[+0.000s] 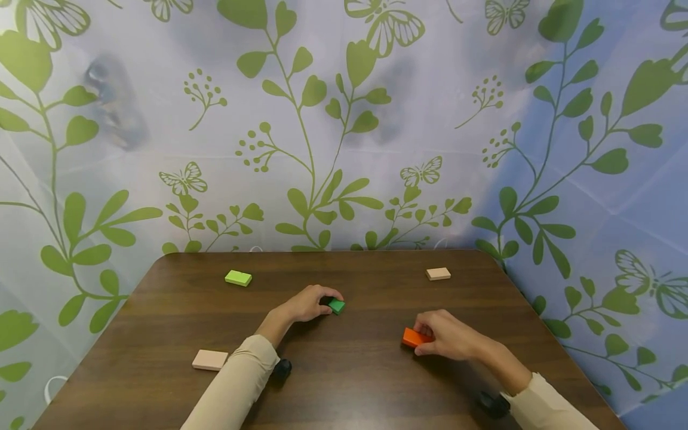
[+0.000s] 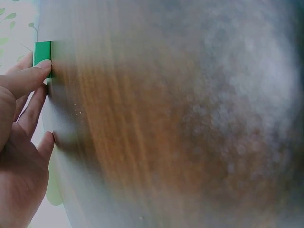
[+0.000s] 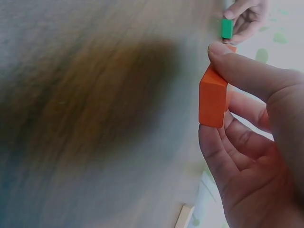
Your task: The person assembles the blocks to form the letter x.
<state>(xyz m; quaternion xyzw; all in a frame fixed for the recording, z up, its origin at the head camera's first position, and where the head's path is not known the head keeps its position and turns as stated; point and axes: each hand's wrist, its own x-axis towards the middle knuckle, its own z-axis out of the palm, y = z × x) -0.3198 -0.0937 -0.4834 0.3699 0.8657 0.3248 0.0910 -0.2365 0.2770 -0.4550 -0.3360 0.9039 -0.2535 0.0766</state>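
Observation:
Near the middle of the table, my left hand (image 1: 309, 303) pinches a green block (image 1: 337, 306) between thumb and fingers. In the left wrist view the thumb lies across the face of that green block (image 2: 42, 53), close to the tabletop. To the right, my right hand (image 1: 448, 335) grips an orange block (image 1: 414, 338). The right wrist view shows the orange block (image 3: 212, 102) with the thumb on one side and the fingers on the other; the left hand with the green block (image 3: 227, 28) appears beyond it.
On the brown wooden table (image 1: 355, 382) lie a lime-green block (image 1: 238, 278) at the back left and a pale wood block (image 1: 438, 273) at the back right. Another pale block (image 1: 210, 359) lies beside my left sleeve. A leaf-patterned curtain (image 1: 333, 131) hangs behind the table.

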